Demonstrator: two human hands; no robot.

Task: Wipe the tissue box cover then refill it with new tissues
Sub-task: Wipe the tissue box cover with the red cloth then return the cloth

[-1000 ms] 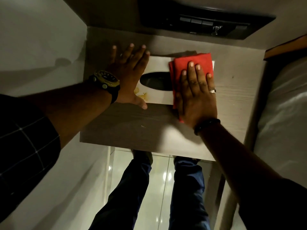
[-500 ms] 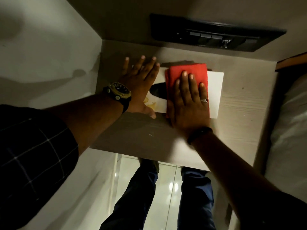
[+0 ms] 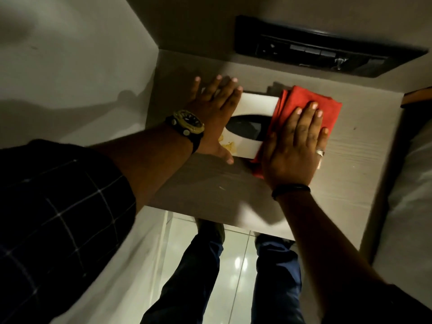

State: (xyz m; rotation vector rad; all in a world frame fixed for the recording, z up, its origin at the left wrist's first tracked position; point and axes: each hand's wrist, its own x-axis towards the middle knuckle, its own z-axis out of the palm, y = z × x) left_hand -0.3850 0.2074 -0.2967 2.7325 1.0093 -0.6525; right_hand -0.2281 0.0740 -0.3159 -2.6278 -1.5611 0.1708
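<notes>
A white tissue box cover (image 3: 257,104) lies flat on the wooden bedside table (image 3: 210,188). Its dark oval slot (image 3: 247,128) faces up, and a yellowish stain (image 3: 230,146) marks the near left corner. My left hand (image 3: 215,108), with a watch on the wrist, lies flat over the cover's left end, its thumb against the near edge. Over the cover's right end, my right hand (image 3: 297,146) presses a folded red cloth (image 3: 304,99) with spread fingers. That end of the cover is hidden under the cloth.
A black switch panel (image 3: 315,50) sits in the wall behind the table. A pale wall (image 3: 81,78) closes the left side and a white bed (image 3: 416,183) borders the right. My legs stand on glossy floor tiles (image 3: 238,260) below the table's front edge.
My right hand has slid the red cloth rightwards from the cover's middle to its right end, uncovering the oval slot. My left hand has stayed on the left end.
</notes>
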